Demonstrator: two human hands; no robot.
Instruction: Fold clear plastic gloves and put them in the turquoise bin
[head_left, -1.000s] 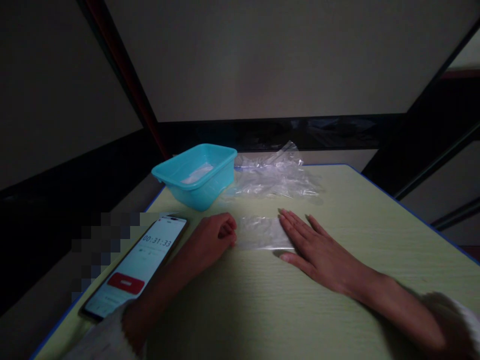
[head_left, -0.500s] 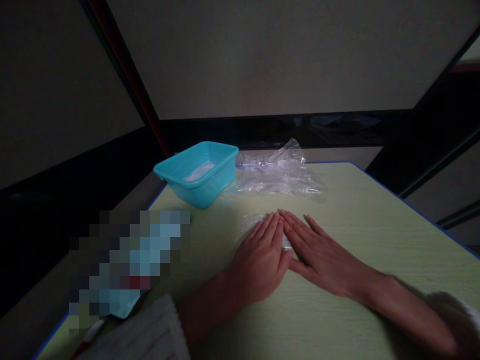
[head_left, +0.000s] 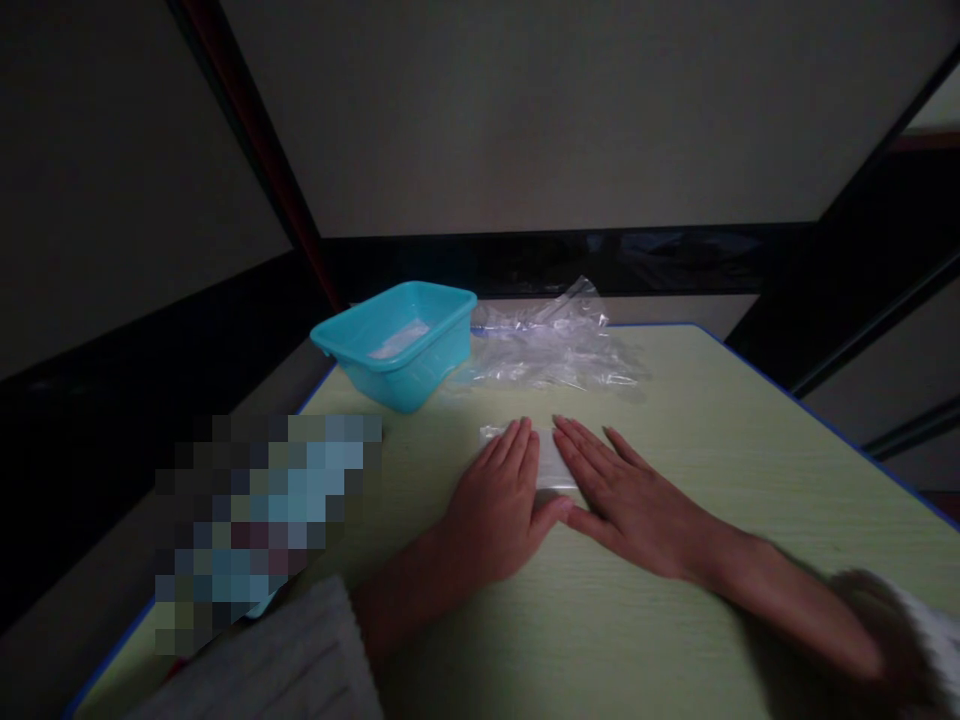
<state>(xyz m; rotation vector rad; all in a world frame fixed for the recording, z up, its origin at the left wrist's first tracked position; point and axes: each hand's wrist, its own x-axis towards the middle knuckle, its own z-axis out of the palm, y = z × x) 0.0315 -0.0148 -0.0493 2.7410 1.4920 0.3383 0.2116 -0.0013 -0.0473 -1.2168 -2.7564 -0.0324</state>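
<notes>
Found grip unclosed on both sides: left hand (head_left: 496, 508) and right hand (head_left: 637, 500) laid backs-up, with fingers extended and nothing clasped.

Observed, in descending size:
- Pale worktop (head_left: 720, 430), bearing all items listed.
- Crumpled clear film (head_left: 551, 345), loose at far centre, just right of the basin.
- Blue basin (head_left: 424, 375), at far left, with a pale piece (head_left: 400, 340) inside; nature not determinable.
- Small clear plastic piece (head_left: 553, 468), lying flat at centre, partly covered by both hands.

Judged mid-smoothing: spread flat where visible; covered portions not verifiable. Not yet placed in the basin, nor lifted from the worktop. Far film apparently not flattened.

Noted on pose: angled inward from near left and near right, with fingertips pointing far, left fingers together, right little finger set apart, and thumb tips touching or nearly so.
</notes>
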